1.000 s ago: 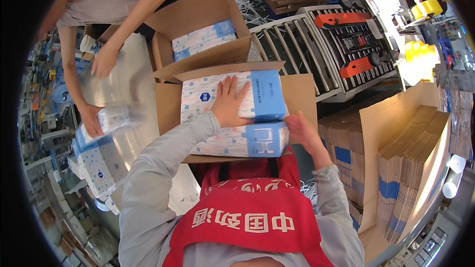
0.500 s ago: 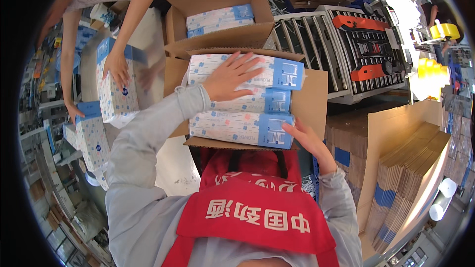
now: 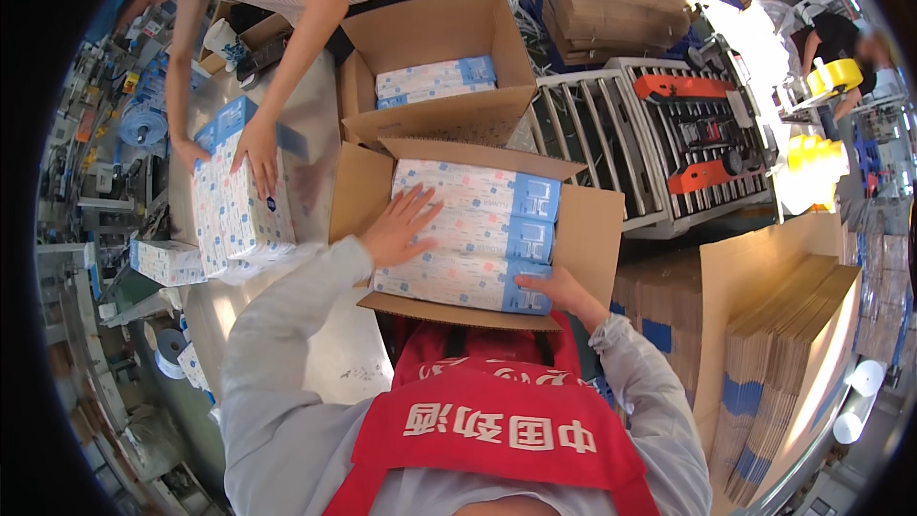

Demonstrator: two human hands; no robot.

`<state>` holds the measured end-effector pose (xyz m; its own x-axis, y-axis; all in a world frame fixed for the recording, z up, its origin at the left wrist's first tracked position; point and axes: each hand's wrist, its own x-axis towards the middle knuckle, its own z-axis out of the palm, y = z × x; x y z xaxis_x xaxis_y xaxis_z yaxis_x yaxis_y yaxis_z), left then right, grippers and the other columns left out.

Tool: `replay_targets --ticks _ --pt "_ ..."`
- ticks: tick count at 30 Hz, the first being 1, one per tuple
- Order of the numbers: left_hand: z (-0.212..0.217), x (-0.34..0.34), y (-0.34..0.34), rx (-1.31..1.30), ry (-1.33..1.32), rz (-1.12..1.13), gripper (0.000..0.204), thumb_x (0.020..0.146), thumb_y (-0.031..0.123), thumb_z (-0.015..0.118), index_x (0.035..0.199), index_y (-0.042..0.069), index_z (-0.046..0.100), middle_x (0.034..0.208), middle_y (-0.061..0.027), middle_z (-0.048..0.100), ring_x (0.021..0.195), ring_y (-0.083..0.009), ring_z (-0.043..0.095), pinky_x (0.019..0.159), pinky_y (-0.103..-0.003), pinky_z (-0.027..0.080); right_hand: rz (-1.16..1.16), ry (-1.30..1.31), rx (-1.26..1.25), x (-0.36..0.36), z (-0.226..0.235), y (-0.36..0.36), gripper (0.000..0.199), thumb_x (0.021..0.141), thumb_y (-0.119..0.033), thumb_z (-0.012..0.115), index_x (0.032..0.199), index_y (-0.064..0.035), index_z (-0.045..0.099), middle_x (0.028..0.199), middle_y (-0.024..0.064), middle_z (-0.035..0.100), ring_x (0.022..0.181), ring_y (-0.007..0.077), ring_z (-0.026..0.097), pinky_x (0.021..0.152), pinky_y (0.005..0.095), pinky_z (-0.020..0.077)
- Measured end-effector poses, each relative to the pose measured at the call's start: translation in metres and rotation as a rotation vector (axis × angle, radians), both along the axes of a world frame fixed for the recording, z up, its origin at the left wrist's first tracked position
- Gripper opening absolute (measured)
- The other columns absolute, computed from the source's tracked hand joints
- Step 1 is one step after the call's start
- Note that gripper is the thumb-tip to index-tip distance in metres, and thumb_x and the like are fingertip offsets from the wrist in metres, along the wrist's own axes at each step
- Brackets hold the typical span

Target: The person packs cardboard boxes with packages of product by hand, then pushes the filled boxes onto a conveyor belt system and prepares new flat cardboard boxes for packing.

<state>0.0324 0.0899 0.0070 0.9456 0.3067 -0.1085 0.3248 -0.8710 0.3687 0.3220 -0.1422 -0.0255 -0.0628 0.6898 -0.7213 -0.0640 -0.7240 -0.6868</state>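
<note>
An open brown carton stands right before me, with three long packs side by side in it. They are white with a small floral pattern and blue right ends: a far pack, a middle pack and a near pack. My left hand lies with spread fingers on the packs' left ends. At the near pack's blue end rests my right hand, its thumb and fingers stretched out and partly hidden. Neither hand grips anything I can see.
A second open carton with similar packs stands behind mine. At the left, a co-worker's hands hold patterned packs on a metal table. A roller conveyor runs at the far right; flattened cartons stand nearer.
My left hand has slid from the top of the far pack toward the packs' left ends. The packs now sit lower in the carton. The co-worker's two hands have come together on the packs.
</note>
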Motion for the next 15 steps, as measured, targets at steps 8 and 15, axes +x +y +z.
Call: replay_targets --ticks 8,15 --pt "-0.045 -0.038 -0.022 0.342 0.181 -0.257 0.062 0.088 0.059 0.049 0.144 0.035 0.036 0.156 -0.0169 0.016 0.143 -0.0433 0.008 0.113 -0.059 0.007 0.925 -1.187 1.007 -0.007 0.011 0.012 0.077 0.086 -0.050 0.058 0.142 -0.0023 0.035 0.149 0.0145 0.033 0.140 0.0346 0.024 0.114 0.0518 0.0178" --pt "0.027 -0.065 -0.029 0.281 -0.183 0.329 0.078 0.076 0.030 0.068 0.145 0.016 0.035 0.152 -0.0194 0.024 0.142 -0.0423 0.015 0.111 -0.062 0.012 0.222 -1.173 0.798 0.065 0.065 -0.011 0.079 0.082 -0.036 0.071 0.143 -0.0038 0.034 0.134 0.0192 0.046 0.130 0.0376 0.041 0.106 0.0497 0.0338"
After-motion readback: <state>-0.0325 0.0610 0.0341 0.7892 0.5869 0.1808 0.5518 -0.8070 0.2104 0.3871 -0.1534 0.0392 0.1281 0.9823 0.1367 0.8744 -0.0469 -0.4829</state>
